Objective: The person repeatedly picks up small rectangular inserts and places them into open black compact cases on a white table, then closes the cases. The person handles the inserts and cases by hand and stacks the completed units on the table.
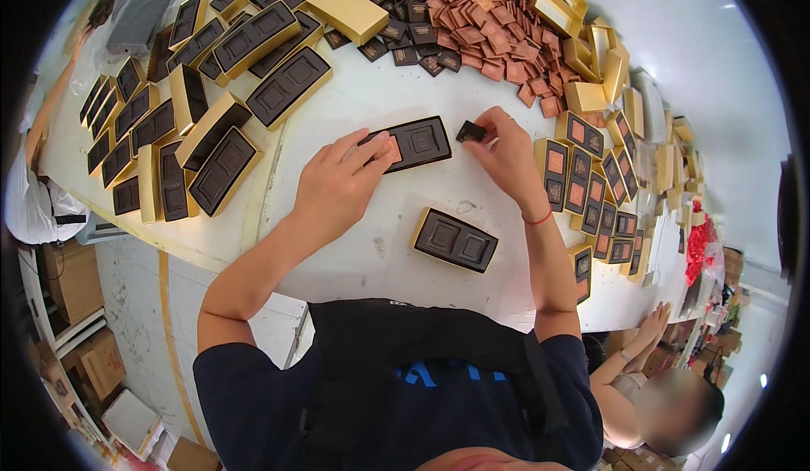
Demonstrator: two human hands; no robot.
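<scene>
In the middle of the table, my left hand curls over the left end of a shallow box with a dark two-hollow insert. Under its fingertips, a copper-coloured square packet lies in the left hollow; the right hollow holds nothing. Just off the box's right end, my right hand pinches a small black square packet between thumb and fingers. Nearer to me, a gold-sided box with two bare hollows sits apart from both hands.
Gold boxes with dark inserts crowd the left. Beyond my hands lie heaps of black packets and copper packets. Filled boxes stand in rows at the right, near gold lids. Another person sits at the lower right.
</scene>
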